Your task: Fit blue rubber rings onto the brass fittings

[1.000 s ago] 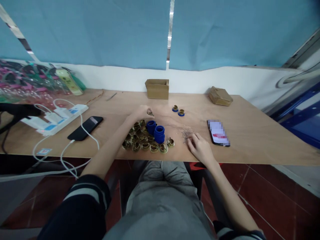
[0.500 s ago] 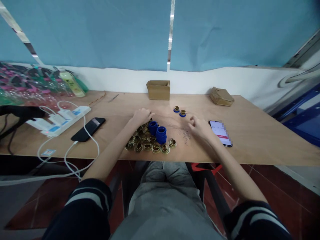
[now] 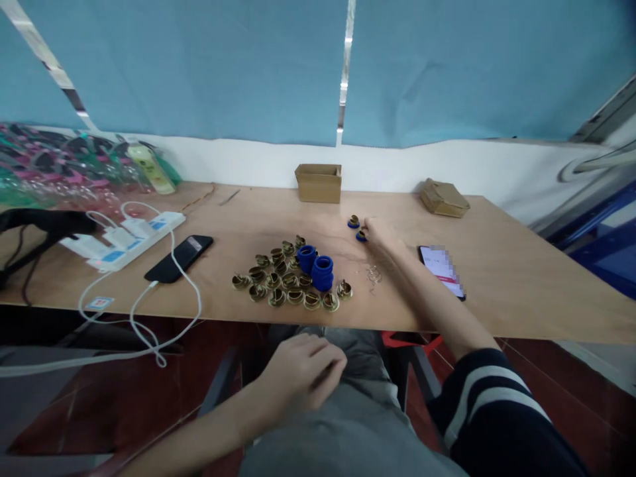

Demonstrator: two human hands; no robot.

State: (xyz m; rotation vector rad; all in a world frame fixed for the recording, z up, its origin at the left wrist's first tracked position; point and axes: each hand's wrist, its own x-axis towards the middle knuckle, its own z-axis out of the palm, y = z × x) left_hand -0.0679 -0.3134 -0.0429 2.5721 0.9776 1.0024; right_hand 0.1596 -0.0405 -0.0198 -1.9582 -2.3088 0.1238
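Observation:
My right hand [image 3: 381, 233] reaches across the wooden table [image 3: 521, 291], and its fingers close round the nearer of two small brass pieces on blue bases [image 3: 362, 234]. The other such piece [image 3: 353, 222] stands just to its left. My left hand [image 3: 301, 372] rests in my lap below the table edge with its fingers curled; what they hold, if anything, is hidden. On the table lies a heap of several brass caps [image 3: 278, 281] around two stacked blue rings [image 3: 322, 272]. A small scatter of thin wire bits [image 3: 373, 274] lies under my right forearm.
A phone with a lit screen [image 3: 442, 268] lies right of my right arm. At the left are a dark phone [image 3: 179, 257] on a white cable and a white power strip [image 3: 134, 238]. Two cardboard boxes [image 3: 318, 183] [image 3: 444, 197] stand at the back, and bottles [image 3: 149, 169] at the far left.
My left hand has left the brass heap and dropped to my lap. My right hand has moved from the wire bits forward to the two blue-based pieces.

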